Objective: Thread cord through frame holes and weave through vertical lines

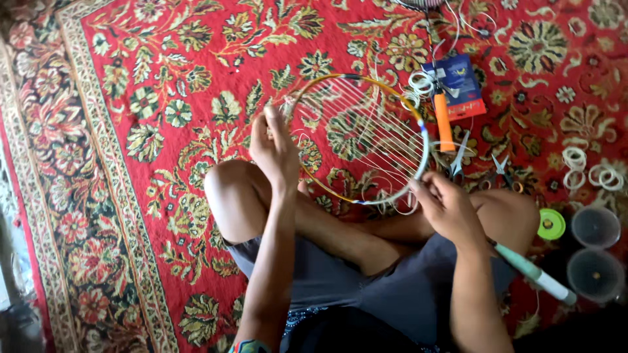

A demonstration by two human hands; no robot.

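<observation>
White string is running in parallel lines across the racket head [360,140], and in the head view this racket is lying over the crossed legs of the person, above the red patterned carpet [131,163], with its pale green handle [533,271] passing under the right forearm toward the lower right. I am judging that the tension is the weak point now: if one hand is slipping on the thin frame, the lines that are already laid could be going slack, and the loose string [392,199] that is curling below the lower rim could be tangling or kinking. The left hand [275,150] is closing around the upper left part of the frame, fingers curled narrow, the fingertips pressing near the string holes. The right hand [448,209] is pinching at the lower right rim, fingers nearly closed; I cannot tell if it is holding the string end or only the frame. Near the racket, an orange tool [443,121], a blue packet [461,85], scissors [502,168] and small coils of string [592,171] are lying on the carpet, and two round containers [595,252] are standing beside a green lid [551,224].
</observation>
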